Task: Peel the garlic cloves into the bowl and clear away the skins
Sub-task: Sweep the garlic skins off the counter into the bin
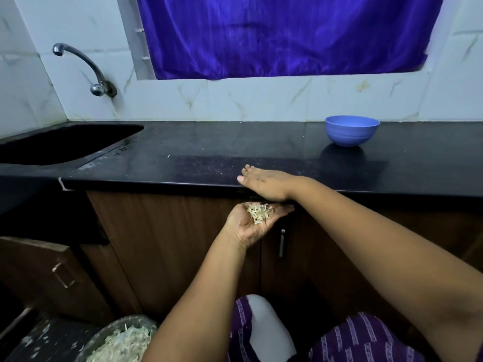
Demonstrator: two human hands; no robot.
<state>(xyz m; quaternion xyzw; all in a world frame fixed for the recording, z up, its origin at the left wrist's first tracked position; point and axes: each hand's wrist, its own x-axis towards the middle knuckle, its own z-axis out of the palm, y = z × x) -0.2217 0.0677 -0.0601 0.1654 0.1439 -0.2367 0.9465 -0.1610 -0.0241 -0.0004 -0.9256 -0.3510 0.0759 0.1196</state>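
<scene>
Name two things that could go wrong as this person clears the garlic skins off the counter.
The garlic skins lie loose in the cupped left hand below the counter edge; tilting it could spill them on the floor. The right hand sweeps at that edge, so scraps may miss the palm. The bin sits far lower left.

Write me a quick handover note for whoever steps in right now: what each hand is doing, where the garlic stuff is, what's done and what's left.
Left hand: palm up, cupped just below the counter edge, carrying a small pile of garlic skins.
Right hand: flat on the counter edge above the left, fingers straight, as if sweeping skins off.
Blue bowl: back right on the counter; its contents can't be seen from here.
Bin: on the floor at lower left, already holding skins.
Done: most skins appear gathered.
Left: drop the handful in the bin, wipe the few pale specks off the counter.
</scene>
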